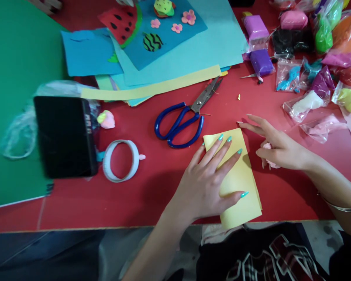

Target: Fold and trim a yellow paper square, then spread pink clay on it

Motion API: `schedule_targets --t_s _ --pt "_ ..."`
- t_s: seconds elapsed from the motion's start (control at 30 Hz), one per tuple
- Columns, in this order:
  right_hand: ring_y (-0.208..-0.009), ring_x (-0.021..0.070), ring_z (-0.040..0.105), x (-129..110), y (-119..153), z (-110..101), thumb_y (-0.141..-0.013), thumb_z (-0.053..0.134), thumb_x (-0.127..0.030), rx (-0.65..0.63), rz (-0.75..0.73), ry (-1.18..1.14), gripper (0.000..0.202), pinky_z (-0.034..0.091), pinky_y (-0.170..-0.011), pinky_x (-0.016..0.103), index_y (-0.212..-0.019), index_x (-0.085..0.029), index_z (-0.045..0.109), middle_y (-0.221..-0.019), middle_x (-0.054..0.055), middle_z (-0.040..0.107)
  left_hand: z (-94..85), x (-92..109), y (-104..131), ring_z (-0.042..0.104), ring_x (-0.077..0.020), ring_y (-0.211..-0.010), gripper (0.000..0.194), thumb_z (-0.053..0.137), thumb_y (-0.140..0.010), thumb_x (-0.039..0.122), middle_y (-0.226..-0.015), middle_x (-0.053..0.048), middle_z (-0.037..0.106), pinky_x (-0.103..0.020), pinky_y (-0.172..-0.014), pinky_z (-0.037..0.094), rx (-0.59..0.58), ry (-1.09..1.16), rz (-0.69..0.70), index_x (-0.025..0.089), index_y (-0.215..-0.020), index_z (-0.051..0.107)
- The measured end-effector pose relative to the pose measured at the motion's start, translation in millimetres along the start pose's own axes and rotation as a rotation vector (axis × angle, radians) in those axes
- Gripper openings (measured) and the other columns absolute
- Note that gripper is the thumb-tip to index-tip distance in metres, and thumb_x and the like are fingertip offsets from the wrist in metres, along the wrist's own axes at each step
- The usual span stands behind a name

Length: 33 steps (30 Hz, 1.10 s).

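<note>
My left hand (212, 177) lies flat with its fingers spread on a folded sheet of yellow paper (241, 205), near the table's front edge. To the right of the paper, my right hand (276, 146) has its index and middle fingers stretched toward the sheet's top right corner. A small lump of pink clay (271, 156) is tucked between its thumb and curled fingers, partly hidden. Blue-handled scissors (184, 117) lie partly spread just beyond my left hand.
A tape roll (121, 160), a black box-like object (64, 136) and a pink clay piece (107, 120) sit at left. Coloured sheets (222, 39) with clay shapes lie at the back beside a yellow paper strip (155, 89). Bagged clay (308, 103) crowds the right.
</note>
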State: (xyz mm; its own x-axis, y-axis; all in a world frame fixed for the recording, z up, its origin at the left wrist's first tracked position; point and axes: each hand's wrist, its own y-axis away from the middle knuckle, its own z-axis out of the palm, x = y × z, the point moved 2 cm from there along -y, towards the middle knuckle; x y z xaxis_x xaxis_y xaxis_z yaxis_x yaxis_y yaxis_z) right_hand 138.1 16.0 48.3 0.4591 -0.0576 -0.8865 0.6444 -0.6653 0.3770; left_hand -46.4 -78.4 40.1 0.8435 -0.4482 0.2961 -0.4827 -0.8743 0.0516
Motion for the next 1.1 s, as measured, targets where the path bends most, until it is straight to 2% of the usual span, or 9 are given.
schedule_targets --t_s 0.23,0.57,0.8,0.93,1.1 --pt "-0.043 0.0035 0.057 -1.0 -0.7 -0.7 -0.071 0.043 -0.009 -0.001 0.021 0.017 0.082 0.052 -0.045 0.024 -0.148 -0.026 0.018 -0.156 0.015 0.032 1.1 1.1 -1.8 0.033 -0.0378 -0.141 0.075 0.043 -0.086 0.067 -0.152 -0.017 0.039 -0.055 -0.107 0.033 0.037 -0.029 0.007 0.016 -0.14 0.048" --pt "-0.046 0.0054 0.059 -2.2 -0.7 -1.1 -0.071 0.043 -0.009 0.025 0.014 0.055 0.08 0.053 -0.047 0.025 -0.146 -0.025 0.022 -0.153 0.015 0.037 2.6 1.1 -3.5 0.03 -0.0382 -0.142 0.074 0.04 -0.088 0.067 -0.153 -0.018 0.036 -0.057 -0.108 0.031 0.029 0.007 -0.012 0.016 -0.141 0.046" --pt "-0.044 0.0039 0.058 1.6 -1.5 0.6 -0.071 0.044 -0.01 0.032 0.049 -0.056 0.08 0.049 -0.04 0.022 -0.146 -0.027 0.021 -0.156 0.013 0.033 3.5 0.9 -4.9 0.031 -0.0383 -0.142 0.075 0.038 -0.088 0.068 -0.152 -0.019 0.037 -0.057 -0.106 0.033 0.027 -0.017 -0.004 0.015 -0.14 0.047" --pt "-0.047 0.005 0.06 2.6 -1.4 1.0 -0.071 0.044 -0.009 0.084 -0.001 -0.038 0.078 0.051 -0.045 0.024 -0.144 -0.029 0.025 -0.154 0.011 0.037 2.2 1.1 -3.7 0.031 -0.0386 -0.142 0.076 0.044 -0.086 0.068 -0.153 -0.018 0.037 -0.058 -0.107 0.032 0.017 -0.01 -0.004 0.015 -0.141 0.046" --pt "-0.045 0.005 0.058 2.7 -0.1 -0.9 -0.073 0.042 -0.01 0.043 -0.03 0.02 0.069 0.051 -0.045 0.027 -0.14 -0.026 0.035 -0.149 0.011 0.042 -4.5 3.7 0.9 0.036 -0.0357 -0.14 0.075 0.06 -0.079 0.06 -0.152 -0.015 0.04 -0.054 -0.113 0.029 -0.042 0.027 0.044 0.017 -0.139 0.05"
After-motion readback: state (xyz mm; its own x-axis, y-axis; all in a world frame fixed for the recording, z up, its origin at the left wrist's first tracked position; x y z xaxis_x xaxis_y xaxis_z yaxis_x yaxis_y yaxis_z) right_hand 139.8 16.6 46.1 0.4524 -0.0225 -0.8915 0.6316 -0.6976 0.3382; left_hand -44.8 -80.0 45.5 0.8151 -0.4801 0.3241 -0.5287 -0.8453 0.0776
